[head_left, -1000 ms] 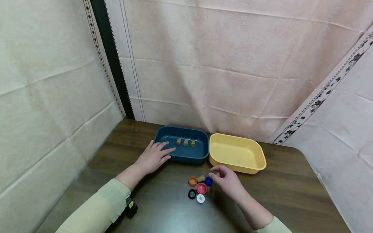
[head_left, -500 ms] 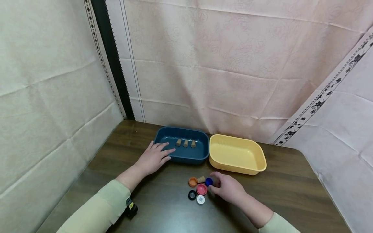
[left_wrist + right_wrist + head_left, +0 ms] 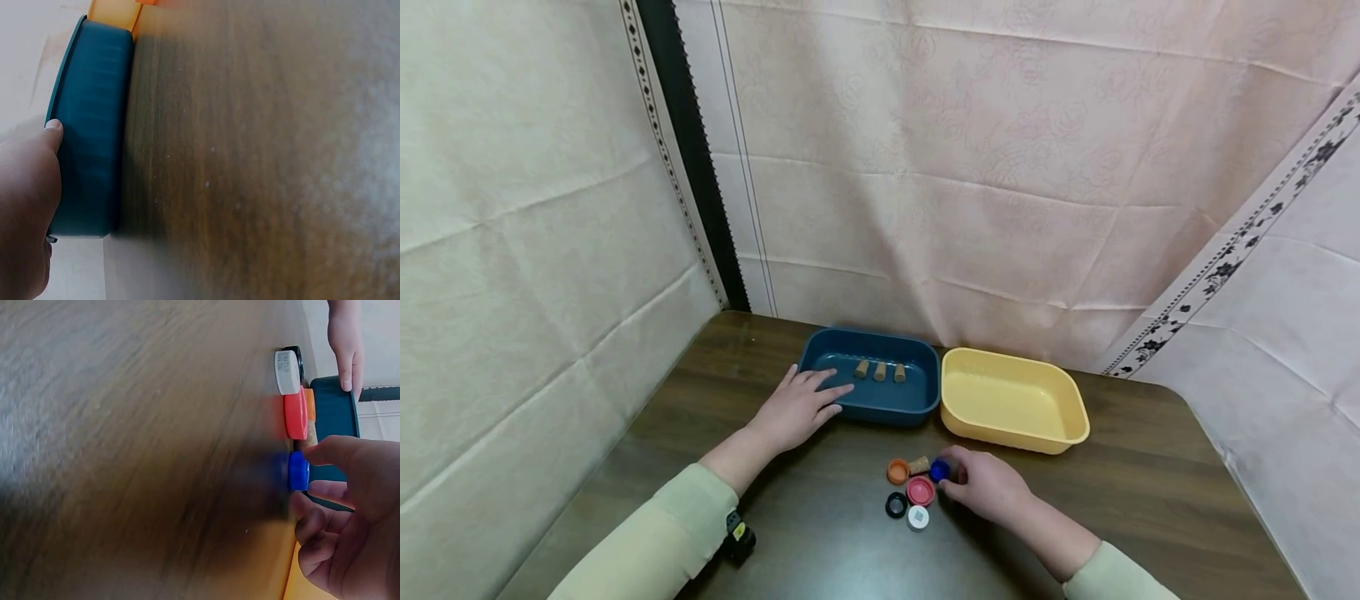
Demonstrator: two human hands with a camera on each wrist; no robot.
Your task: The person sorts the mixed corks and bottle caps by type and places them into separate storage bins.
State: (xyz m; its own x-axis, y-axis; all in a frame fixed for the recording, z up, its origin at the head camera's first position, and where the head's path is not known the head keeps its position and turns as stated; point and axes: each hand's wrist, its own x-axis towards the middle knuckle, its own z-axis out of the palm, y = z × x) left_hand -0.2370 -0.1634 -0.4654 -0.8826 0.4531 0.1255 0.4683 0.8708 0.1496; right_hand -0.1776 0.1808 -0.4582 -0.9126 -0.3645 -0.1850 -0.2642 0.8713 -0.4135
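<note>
A dark blue bin (image 3: pixel 880 412) holds three corks (image 3: pixel 880 372). My left hand (image 3: pixel 792 410) rests on its near left rim, fingers spread over the inside; in the left wrist view the thumb (image 3: pixel 54 125) lies at the rim. My right hand (image 3: pixel 992 483) has its thumb and a finger on opposite sides of a blue bottle cap (image 3: pixel 299 471), pinching it at the table. Close by lie an orange cap (image 3: pixel 897 472), a cork (image 3: pixel 919 465), a pink-red cap (image 3: pixel 921 490), a black cap (image 3: pixel 896 505) and a white cap (image 3: pixel 918 517).
A yellow bin (image 3: pixel 1015 435) stands right beside the blue one, with nothing visible inside. Both sit toward the back of the brown wooden table (image 3: pixel 820 533). Pale cloth (image 3: pixel 970 183) hangs behind and at the sides.
My right hand has lowered toward the table and closed around the blue cap. The left hand stays on the blue bin's rim.
</note>
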